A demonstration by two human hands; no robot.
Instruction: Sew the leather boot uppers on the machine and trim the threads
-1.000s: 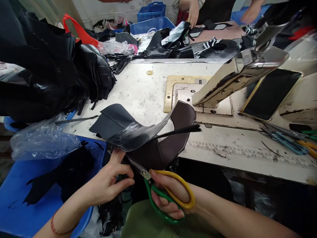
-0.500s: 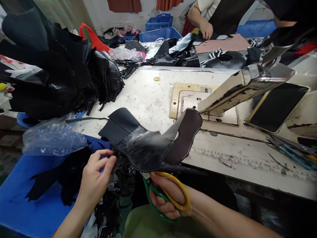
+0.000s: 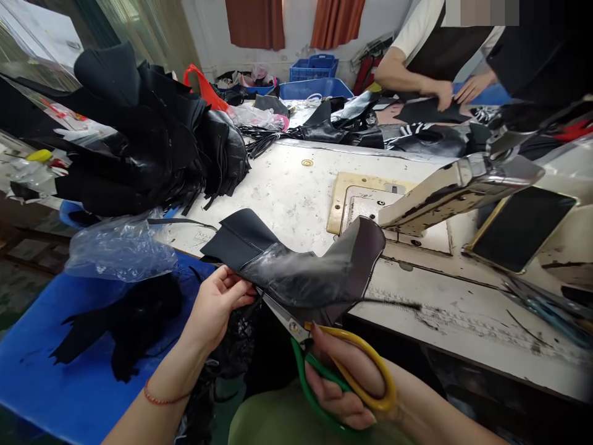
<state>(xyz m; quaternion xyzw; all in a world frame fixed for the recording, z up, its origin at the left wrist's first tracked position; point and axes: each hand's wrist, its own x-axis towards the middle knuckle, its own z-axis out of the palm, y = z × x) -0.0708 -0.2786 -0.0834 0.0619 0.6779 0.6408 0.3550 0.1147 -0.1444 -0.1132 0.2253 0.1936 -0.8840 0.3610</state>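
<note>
A black leather boot-shaped piece (image 3: 296, 272) lies over the front edge of the white table (image 3: 278, 185). My left hand (image 3: 220, 303) pinches its lower left edge between thumb and fingers. In my right hand (image 3: 343, 377) are scissors (image 3: 389, 386) with one yellow and one green handle. Their blades point up and left, along the lower edge of the leather piece, near my left fingertips. The blade tips are partly hidden by the leather. A thin dark strip extends from the piece's right side over the table.
A sewing machine (image 3: 430, 185) stands at the right, with a phone-like dark panel (image 3: 523, 228) beside it. Stacked black leather pieces (image 3: 152, 142) fill the left. Below them are a clear plastic bag (image 3: 125, 247) and a blue surface (image 3: 37, 346). Across the table a person (image 3: 417, 74) handles black material.
My left hand has moved right and closed on the leather's edge. The scissors' blades now show along that edge. The view has tilted up, and the other person's two hands are visible.
</note>
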